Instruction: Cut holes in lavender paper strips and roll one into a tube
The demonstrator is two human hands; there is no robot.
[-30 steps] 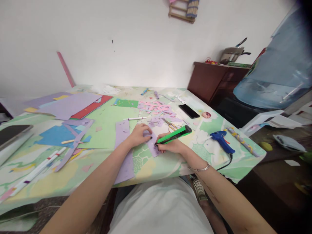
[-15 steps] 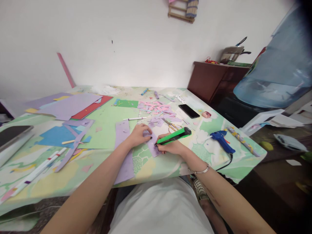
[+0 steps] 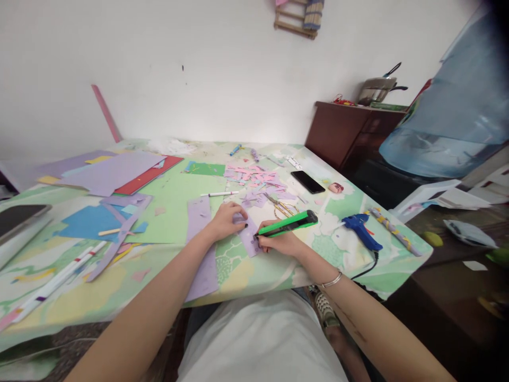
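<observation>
A green and black utility knife lies slanted in my right hand, gripped like a pen. Its tip is down at a small piece of purple paper on the table, which has small dark marks on it. My left hand holds the same piece from the left, fingers curved and fingertips pressed on it. Under my left forearm runs a longer purple strip. Just beyond my right hand lie gold-handled scissors. A white pen is beyond my left hand.
Pink and purple paper scraps are heaped behind my hands. A black phone, blue glue gun and decorated stick lie to the right. Coloured sheets are stacked at left. A large water bottle stands beyond the table's right edge.
The knife's rear end has shifted slightly right and down as my right hand moves a little. My left hand and the paper stay in place.
</observation>
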